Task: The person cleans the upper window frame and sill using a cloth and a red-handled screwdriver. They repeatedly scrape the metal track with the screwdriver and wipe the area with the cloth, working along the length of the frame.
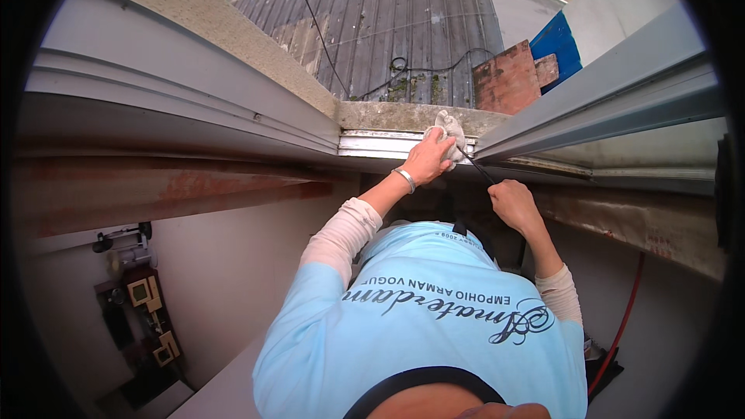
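Observation:
My left hand (428,159), with a silver bracelet at its wrist, is closed on a crumpled off-white rag (448,126). It presses the rag on the white sliding-window track (372,144), close to the right-hand window frame. Lower and to the right, my right hand (514,203) is wrapped round the near end of a thin dark rod (479,167). The rod slants up and left to the rag's edge. Its far tip is at or under the cloth, so its kind cannot be made out.
Grey window frames (225,81) rise left and right of the opening. Beyond the concrete sill (380,115) lies a corrugated roof (372,23) with a black cable and a rusty sheet (508,77). Indoors, dark shelf-like items (143,310) stand low left; a red hose (621,326) hangs right.

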